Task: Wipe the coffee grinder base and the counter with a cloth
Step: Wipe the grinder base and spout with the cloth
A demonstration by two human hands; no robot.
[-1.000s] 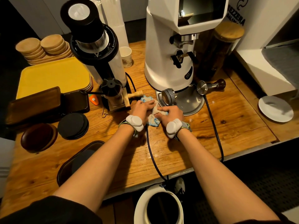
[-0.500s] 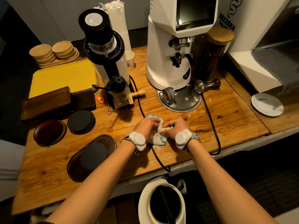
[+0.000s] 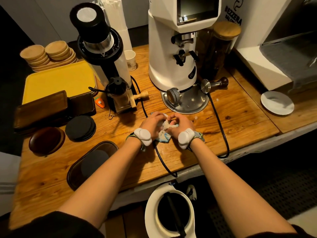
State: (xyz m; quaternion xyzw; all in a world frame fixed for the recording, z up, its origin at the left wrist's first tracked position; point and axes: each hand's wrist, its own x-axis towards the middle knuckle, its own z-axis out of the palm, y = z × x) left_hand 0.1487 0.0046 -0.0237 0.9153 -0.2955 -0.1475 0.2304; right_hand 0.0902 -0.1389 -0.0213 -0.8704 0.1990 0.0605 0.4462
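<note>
The worn wooden tabletop (image 3: 240,114) spreads under my arms. The tall white coffee grinder (image 3: 173,54) stands straight ahead of my hands, its round steel base tray (image 3: 192,102) just beyond my knuckles, nearer my right hand than my left. The crumpled white cloth with blue edging (image 3: 163,133) lies bunched on the tabletop between both hands. My left hand (image 3: 152,123) and right hand (image 3: 180,124) are each curled closed on it, fingertips meeting. A black power cord (image 3: 161,157) runs under the cloth toward me.
</note>
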